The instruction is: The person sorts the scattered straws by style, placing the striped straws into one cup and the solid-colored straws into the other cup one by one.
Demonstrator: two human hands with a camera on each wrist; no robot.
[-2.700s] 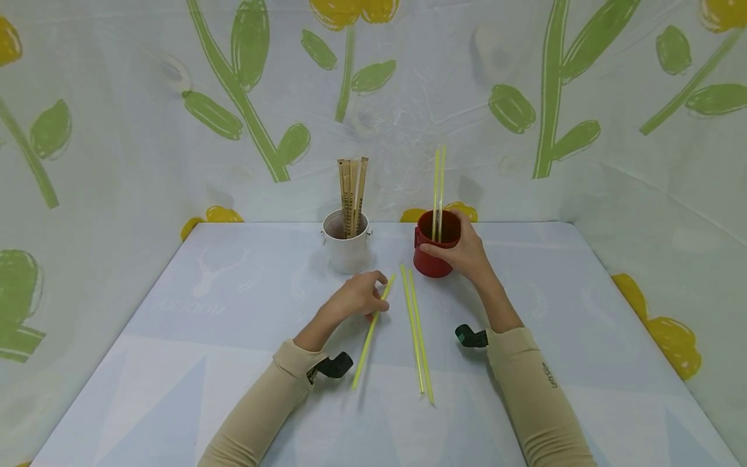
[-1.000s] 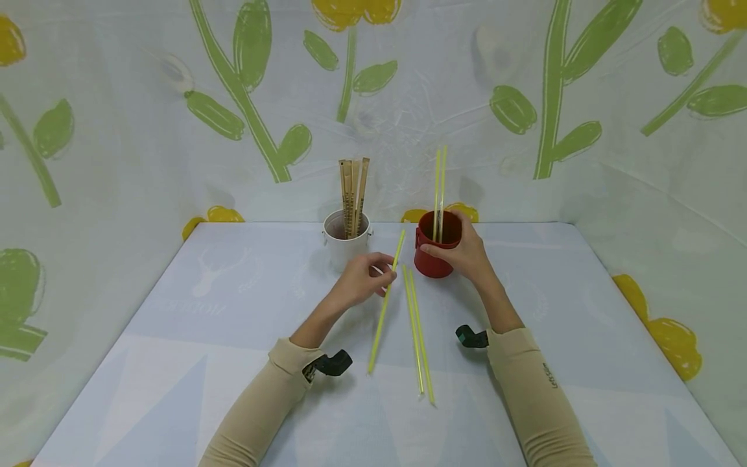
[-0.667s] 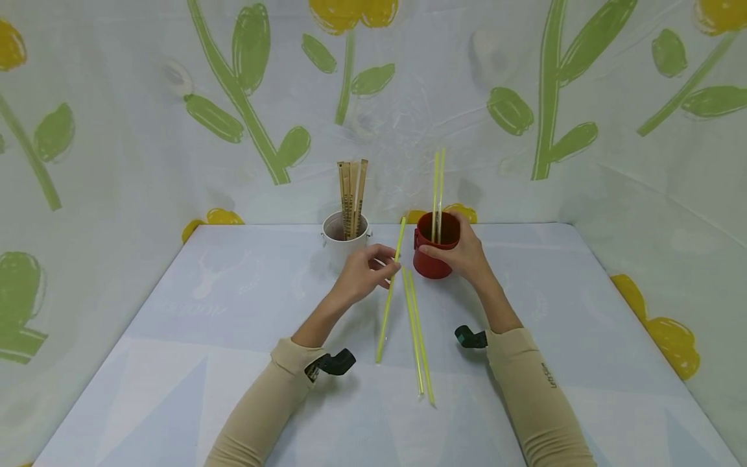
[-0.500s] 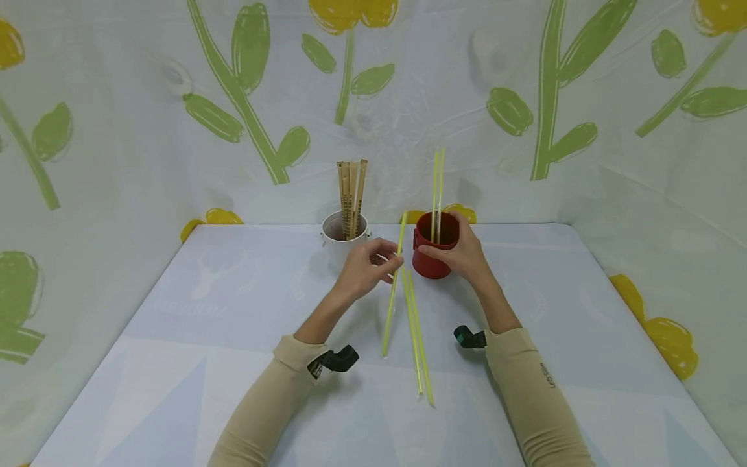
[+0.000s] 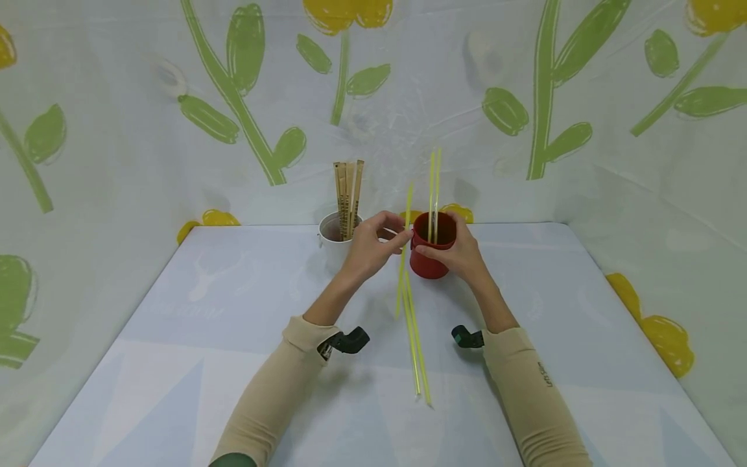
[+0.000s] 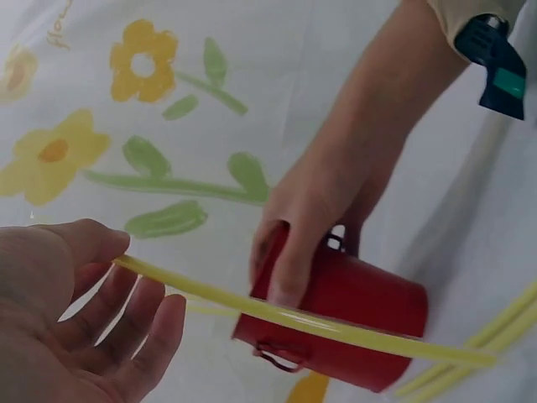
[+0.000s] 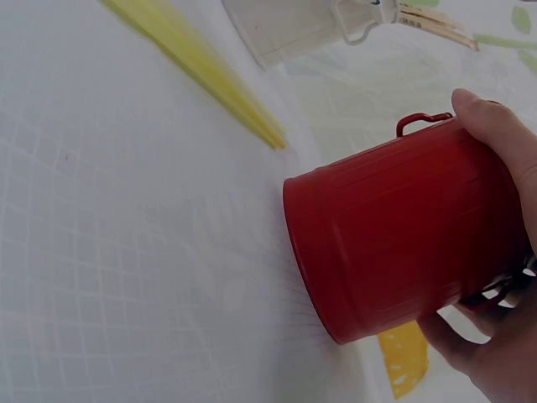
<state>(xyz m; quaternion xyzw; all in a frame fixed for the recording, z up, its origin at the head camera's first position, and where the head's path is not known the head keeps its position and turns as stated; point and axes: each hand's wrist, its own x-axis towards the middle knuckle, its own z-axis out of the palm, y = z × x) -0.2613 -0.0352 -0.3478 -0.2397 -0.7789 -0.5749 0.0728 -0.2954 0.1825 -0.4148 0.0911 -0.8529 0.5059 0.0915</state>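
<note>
My left hand (image 5: pixel 376 246) pinches a yellow wrapped straw (image 5: pixel 403 275) between thumb and fingers, just left of the red bucket (image 5: pixel 430 261). The straw stands steeply, its top above the bucket's rim level. In the left wrist view the same straw (image 6: pixel 352 333) crosses in front of the bucket. My right hand (image 5: pixel 462 250) grips the red bucket by its rim on the right side, thumb at the front. Two yellow straws (image 5: pixel 434 188) stand upright in the bucket. On the table below lie two more yellow straws (image 5: pixel 415 344), side by side.
A white bucket (image 5: pixel 334 250) holding several brown paper-wrapped sticks (image 5: pixel 348 194) stands behind my left hand. The pale patterned table (image 5: pixel 175 363) reaches back to a flower-printed curtain (image 5: pixel 379 143). Black wrist cameras (image 5: pixel 350 340) stick out from both sleeves.
My left hand has lifted the straw off to the right and away from me, bringing it up beside the red bucket. The straw has turned steeper. My right hand keeps its hold.
</note>
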